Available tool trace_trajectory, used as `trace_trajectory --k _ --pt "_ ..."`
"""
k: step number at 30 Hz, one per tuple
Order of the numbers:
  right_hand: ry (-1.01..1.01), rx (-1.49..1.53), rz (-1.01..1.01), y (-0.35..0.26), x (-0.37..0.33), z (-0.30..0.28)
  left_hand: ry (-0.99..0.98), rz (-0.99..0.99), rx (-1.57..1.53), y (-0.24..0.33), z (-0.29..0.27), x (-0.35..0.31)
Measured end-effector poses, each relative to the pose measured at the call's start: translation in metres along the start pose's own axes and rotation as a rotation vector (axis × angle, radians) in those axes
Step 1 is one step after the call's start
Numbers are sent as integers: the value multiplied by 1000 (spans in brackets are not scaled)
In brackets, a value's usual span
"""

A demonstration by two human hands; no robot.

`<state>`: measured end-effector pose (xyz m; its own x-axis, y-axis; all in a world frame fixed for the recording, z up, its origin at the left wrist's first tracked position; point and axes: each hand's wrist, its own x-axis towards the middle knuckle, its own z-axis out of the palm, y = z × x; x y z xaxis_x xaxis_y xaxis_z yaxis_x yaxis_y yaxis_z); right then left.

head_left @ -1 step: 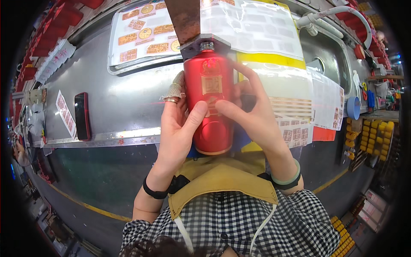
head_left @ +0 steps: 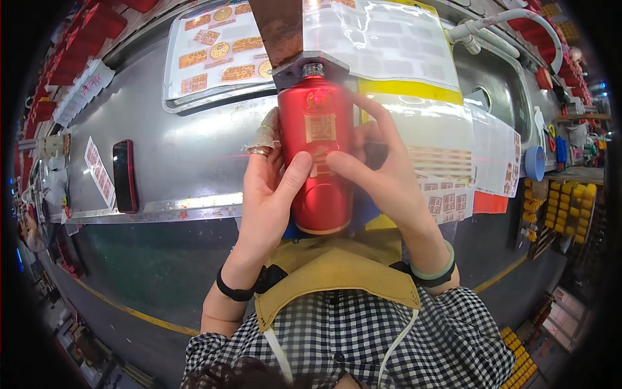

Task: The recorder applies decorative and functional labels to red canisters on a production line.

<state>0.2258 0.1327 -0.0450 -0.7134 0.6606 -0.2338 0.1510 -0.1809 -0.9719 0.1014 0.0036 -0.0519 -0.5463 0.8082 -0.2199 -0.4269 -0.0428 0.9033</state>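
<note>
A red bottle (head_left: 327, 204) lies between my hands, its neck pointing away from me and resting at a dark metal bracket (head_left: 337, 65). My left hand (head_left: 264, 194) is closed round the bottle's left side, its thumb on the front. One finger of that hand wears a light cloth wrap and a ring. My right hand (head_left: 385, 172) grips the right side, thumb pressed on the front near a gold label (head_left: 321, 128). Between the two thumbs is a small gold decal (head_left: 320, 154), partly covered by them.
A tray (head_left: 170, 91) with a sheet of gold stickers lies at the far left. Clear-coated sheets (head_left: 389, 52) cover the far right beside a sink (head_left: 518, 84) with a white tap (head_left: 499, 23). A phone (head_left: 125, 176) and sticker strip (head_left: 99, 172) lie left; a blue cup (head_left: 534, 163) is right.
</note>
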Motion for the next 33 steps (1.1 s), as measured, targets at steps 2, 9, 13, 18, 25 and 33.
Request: trace_trajectory --k 2,9,13,18,25,33 --pt "-5 -7 -6 2 0 -1 0 -1 13 1 1 -1" --pt "5 -26 25 -2 1 0 -34 13 33 3 0 -2" --pt "14 -57 5 -3 2 2 -29 -10 82 3 0 -2" --pt "34 -42 18 -7 5 6 -39 19 71 2 0 -2" --pt "47 -105 8 -5 7 6 -24 -11 33 4 1 -2" --pt "81 -32 17 -10 16 6 -34 11 35 3 1 -1"
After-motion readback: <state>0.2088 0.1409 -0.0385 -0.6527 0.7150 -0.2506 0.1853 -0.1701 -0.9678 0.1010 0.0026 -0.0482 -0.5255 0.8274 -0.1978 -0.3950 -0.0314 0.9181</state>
